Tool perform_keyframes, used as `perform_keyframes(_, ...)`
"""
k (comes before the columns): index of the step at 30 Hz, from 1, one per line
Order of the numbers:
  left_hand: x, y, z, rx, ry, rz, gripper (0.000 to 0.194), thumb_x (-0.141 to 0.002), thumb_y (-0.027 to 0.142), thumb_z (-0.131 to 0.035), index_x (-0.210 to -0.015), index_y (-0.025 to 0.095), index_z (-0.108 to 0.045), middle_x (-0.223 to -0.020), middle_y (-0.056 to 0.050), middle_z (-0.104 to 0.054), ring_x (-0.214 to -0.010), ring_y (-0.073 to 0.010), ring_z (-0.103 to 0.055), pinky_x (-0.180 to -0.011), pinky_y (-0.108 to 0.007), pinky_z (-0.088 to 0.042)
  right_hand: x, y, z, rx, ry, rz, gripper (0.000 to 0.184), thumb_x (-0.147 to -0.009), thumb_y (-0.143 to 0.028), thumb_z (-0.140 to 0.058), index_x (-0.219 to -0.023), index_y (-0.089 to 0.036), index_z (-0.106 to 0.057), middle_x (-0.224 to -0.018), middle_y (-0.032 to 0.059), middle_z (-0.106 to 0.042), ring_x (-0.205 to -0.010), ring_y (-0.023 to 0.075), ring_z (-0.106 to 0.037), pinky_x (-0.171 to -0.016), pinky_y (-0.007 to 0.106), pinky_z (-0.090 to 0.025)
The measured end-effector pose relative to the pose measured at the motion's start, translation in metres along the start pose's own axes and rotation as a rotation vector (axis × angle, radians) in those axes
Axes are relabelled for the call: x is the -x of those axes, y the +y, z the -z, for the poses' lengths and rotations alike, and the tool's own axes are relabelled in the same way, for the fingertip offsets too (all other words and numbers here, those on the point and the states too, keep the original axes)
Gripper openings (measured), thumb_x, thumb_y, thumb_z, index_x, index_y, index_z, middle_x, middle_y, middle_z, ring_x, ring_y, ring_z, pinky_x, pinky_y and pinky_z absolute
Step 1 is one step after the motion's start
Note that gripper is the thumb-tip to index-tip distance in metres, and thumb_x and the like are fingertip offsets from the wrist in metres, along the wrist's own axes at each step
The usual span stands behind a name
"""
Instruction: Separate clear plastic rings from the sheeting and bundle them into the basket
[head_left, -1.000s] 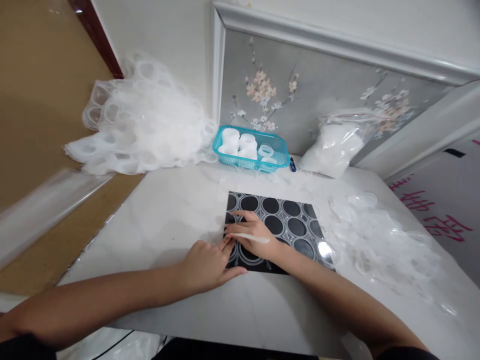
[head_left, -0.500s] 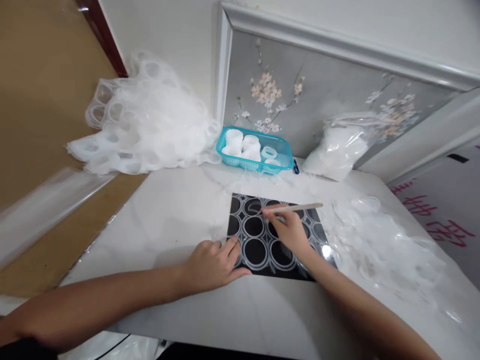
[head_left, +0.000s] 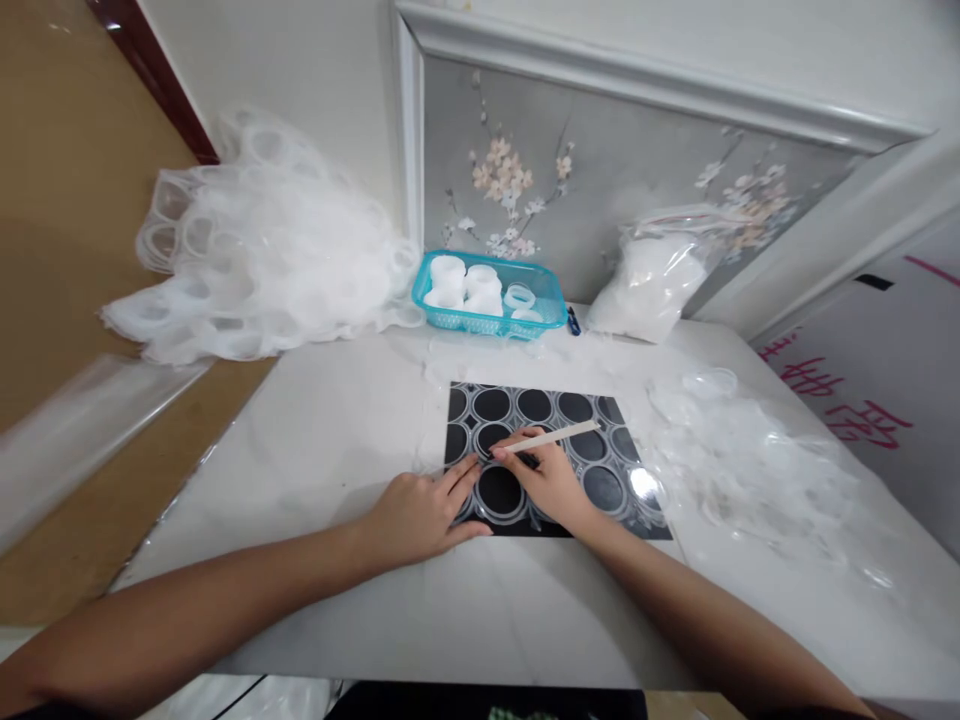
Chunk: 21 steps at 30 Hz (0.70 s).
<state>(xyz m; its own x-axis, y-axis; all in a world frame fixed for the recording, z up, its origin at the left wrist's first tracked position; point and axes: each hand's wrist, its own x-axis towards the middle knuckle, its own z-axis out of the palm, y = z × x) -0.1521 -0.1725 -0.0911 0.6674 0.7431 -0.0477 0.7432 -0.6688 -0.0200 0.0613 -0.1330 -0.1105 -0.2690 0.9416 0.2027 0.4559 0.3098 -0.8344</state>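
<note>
On the table lies a black sheet [head_left: 616, 470] with rows of pale ring outlines. A clear film with rings seems to lie over it. Fingers stretched, my left hand [head_left: 431, 510] rests on the sheet's left front part, pressing it with the fingertips. My right hand [head_left: 547, 482] is closed in a pen grip around a slim, pale stick-like tool [head_left: 564, 435]. Its tip meets the sheet close to my left fingertips, at a ring in the second row. What the tip is like is hidden by the fingers.
A big heap of clear ring-cut film [head_left: 277, 250] stands at the back left. Behind the sheet is a turquoise basket [head_left: 491, 326] with white rings, then a small dark blue object [head_left: 573, 321] and a bag of white material [head_left: 645, 285]. Film scraps [head_left: 780, 470] lie right.
My right hand has moved the tool toward me and left, from a back-row ring to one beside my left fingertips. The left fingers are straighter. The camera view has shifted slightly.
</note>
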Motion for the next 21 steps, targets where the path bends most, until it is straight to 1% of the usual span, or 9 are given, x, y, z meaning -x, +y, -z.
perform_keyframes(5,0.001,0.001,0.0,0.024,0.011,0.011,0.072,-0.095,0.066,-0.024,-0.14,0.015,-0.048,-0.134,-0.021,-0.056,-0.067,-0.0227,-0.07,-0.053,-0.031,-0.049,-0.002,-0.001,0.001,0.019,-0.013,0.001,0.02,-0.09,-0.036,-0.058,-0.088,-0.025,-0.075,-0.089,0.0042,-0.076,-0.098,0.025,-0.061,-0.09,0.043,-0.049)
perform_keyframes(9,0.001,0.001,0.0,-0.008,-0.019,0.005,0.073,-0.095,0.066,-0.021,-0.143,0.015,-0.045,-0.138,-0.021,-0.052,-0.07,-0.0246,-0.07,-0.054,-0.034,-0.05,0.0,-0.001,0.002,0.104,-0.004,0.057,0.019,-0.091,-0.034,-0.058,-0.09,-0.025,-0.074,-0.09,0.0035,-0.076,-0.099,0.0251,-0.062,-0.088,0.042,-0.051)
perform_keyframes(12,0.0,-0.001,-0.001,0.05,-0.036,-0.02,0.074,-0.094,0.068,-0.021,-0.143,0.017,-0.044,-0.139,-0.02,-0.052,-0.072,-0.0248,-0.071,-0.057,-0.034,-0.051,0.013,-0.002,-0.005,0.293,0.024,0.181,0.02,-0.094,-0.029,-0.054,-0.095,-0.025,-0.073,-0.102,0.0036,-0.076,-0.116,0.0281,-0.055,-0.096,0.047,-0.047)
perform_keyframes(14,-0.001,-0.002,-0.001,0.095,-0.063,-0.029,0.078,-0.093,0.07,-0.022,-0.145,0.016,-0.042,-0.14,-0.019,-0.051,-0.077,-0.0265,-0.071,-0.058,-0.035,-0.051,0.02,-0.003,-0.011,0.462,0.019,0.325,0.022,-0.094,-0.023,-0.051,-0.101,-0.025,-0.072,-0.11,0.0032,-0.074,-0.128,0.0301,-0.047,-0.105,0.052,-0.038)
perform_keyframes(16,-0.002,-0.003,-0.001,0.138,-0.096,-0.032,0.087,-0.087,0.077,-0.027,-0.146,0.014,-0.04,-0.143,-0.019,-0.048,-0.086,-0.0293,-0.071,-0.059,-0.034,-0.051,0.016,-0.004,-0.012,0.595,-0.01,0.459,0.024,-0.092,-0.017,-0.051,-0.104,-0.025,-0.071,-0.111,0.0031,-0.073,-0.131,0.0307,-0.045,-0.11,0.055,-0.029)
perform_keyframes(17,-0.003,-0.004,0.0,0.161,-0.114,-0.033,0.092,-0.083,0.081,-0.031,-0.146,0.015,-0.039,-0.144,-0.019,-0.046,-0.092,-0.0305,-0.07,-0.061,-0.034,-0.051,0.008,-0.003,-0.008,0.636,-0.014,0.489,0.026,-0.091,-0.015,-0.051,-0.104,-0.025,-0.071,-0.109,0.003,-0.074,-0.129,0.0302,-0.046,-0.112,0.055,-0.027)
perform_keyframes(19,-0.004,-0.006,0.004,0.204,-0.147,-0.024,0.101,-0.074,0.087,-0.038,-0.147,0.017,-0.039,-0.147,-0.017,-0.042,-0.099,-0.0315,-0.068,-0.064,-0.033,-0.05,-0.017,0.002,0.012,0.664,0.064,0.425,0.027,-0.089,-0.012,-0.05,-0.098,-0.025,-0.072,-0.1,0.004,-0.075,-0.121,0.029,-0.053,-0.11,0.055,-0.029)
perform_keyframes(20,-0.004,-0.007,0.005,0.218,-0.162,-0.017,0.103,-0.071,0.089,-0.04,-0.147,0.018,-0.039,-0.148,-0.016,-0.04,-0.101,-0.0313,-0.068,-0.066,-0.032,-0.05,-0.031,0.006,0.026,0.655,0.187,0.323,0.028,-0.088,-0.013,-0.047,-0.093,-0.025,-0.073,-0.096,0.0053,-0.075,-0.112,0.0285,-0.058,-0.105,0.054,-0.034)
perform_keyframes(21,-0.004,-0.008,0.007,0.229,-0.172,-0.01,0.104,-0.069,0.089,-0.042,-0.147,0.02,-0.039,-0.149,-0.014,-0.039,-0.102,-0.0309,-0.067,-0.067,-0.032,-0.05,-0.044,0.01,0.041,0.628,0.362,0.194,0.03,-0.089,-0.015,-0.045,-0.088,-0.022,-0.073,-0.092,0.0082,-0.075,-0.103,0.0288,-0.062,-0.098,0.053,-0.041)
